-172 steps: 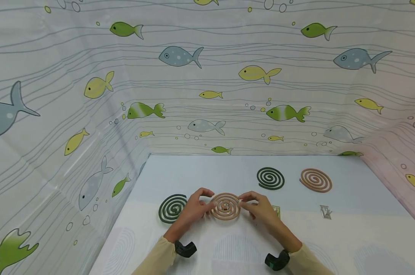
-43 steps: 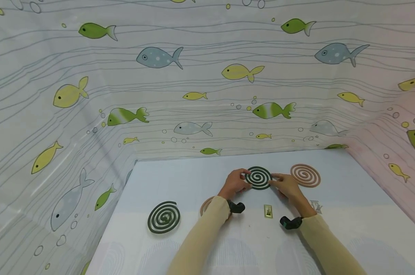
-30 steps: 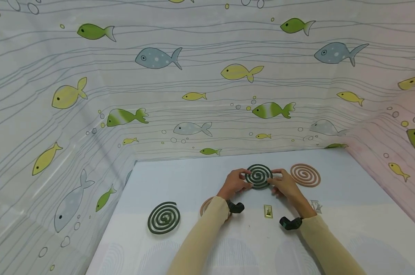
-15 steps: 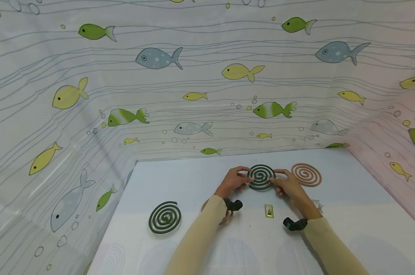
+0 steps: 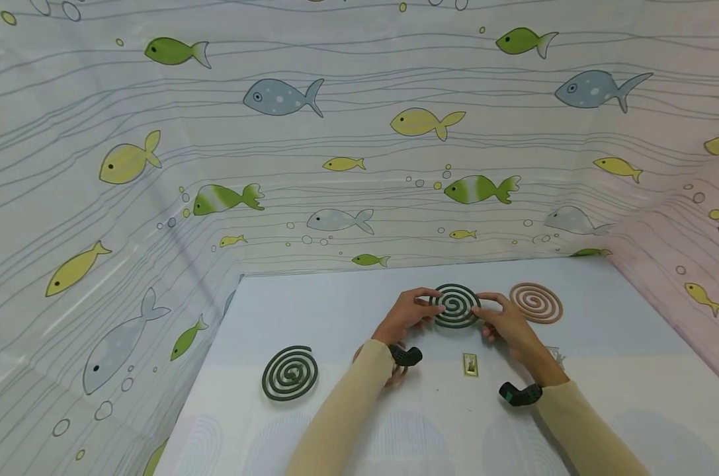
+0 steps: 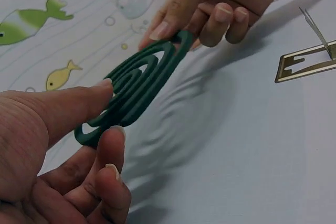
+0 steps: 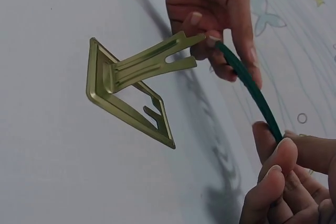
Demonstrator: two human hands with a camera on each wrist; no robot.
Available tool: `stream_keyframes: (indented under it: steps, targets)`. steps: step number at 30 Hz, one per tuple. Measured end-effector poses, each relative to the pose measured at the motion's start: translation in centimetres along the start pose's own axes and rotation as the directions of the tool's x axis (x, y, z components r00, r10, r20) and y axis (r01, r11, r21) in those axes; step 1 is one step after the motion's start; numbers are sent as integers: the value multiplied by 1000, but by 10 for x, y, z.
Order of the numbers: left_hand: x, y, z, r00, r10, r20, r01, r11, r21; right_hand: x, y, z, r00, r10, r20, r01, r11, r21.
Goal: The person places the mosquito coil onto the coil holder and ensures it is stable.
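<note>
A dark green mosquito coil (image 5: 453, 305) is held up off the table between both hands. My left hand (image 5: 405, 316) pinches its left edge with thumb on top and fingers below. My right hand (image 5: 507, 324) pinches the opposite edge the same way. The left wrist view shows the coil (image 6: 152, 95) tilted, its shadow on the table beneath. In the right wrist view the coil (image 7: 253, 90) appears nearly edge-on. Below the hands lies a gold metal coil stand (image 5: 470, 365); the right wrist view shows this stand (image 7: 92, 80) with its forked prong bent upward.
Another green coil (image 5: 290, 373) sits at the left with a stand at its centre. A brown coil (image 5: 401, 378) is partly hidden by the left sleeve. A second brown coil (image 5: 536, 303) lies at the back right. A silver stand (image 5: 555, 357) is partly behind the right wrist.
Both hands have moved from the front brown coil to the back green coil. In the last second they have gripped this coil and raised it slightly off the table.
</note>
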State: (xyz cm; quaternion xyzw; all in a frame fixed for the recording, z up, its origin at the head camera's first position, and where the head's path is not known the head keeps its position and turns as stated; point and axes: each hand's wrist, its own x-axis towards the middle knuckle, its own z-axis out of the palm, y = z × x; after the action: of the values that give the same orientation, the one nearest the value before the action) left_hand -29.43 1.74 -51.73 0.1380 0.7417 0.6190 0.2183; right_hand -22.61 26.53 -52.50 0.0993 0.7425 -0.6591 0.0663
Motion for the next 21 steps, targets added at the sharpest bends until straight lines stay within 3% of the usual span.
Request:
stream_keyframes:
  steps: [12, 21]
  targets:
    - [-6, 2, 4, 994, 80, 78, -76, 995, -58, -13, -6, -2, 999, -41, 15, 41, 999, 21]
    - [-11, 7, 8, 993, 94, 76, -88, 993, -78, -19, -7, 0, 998, -64, 28, 63, 998, 32]
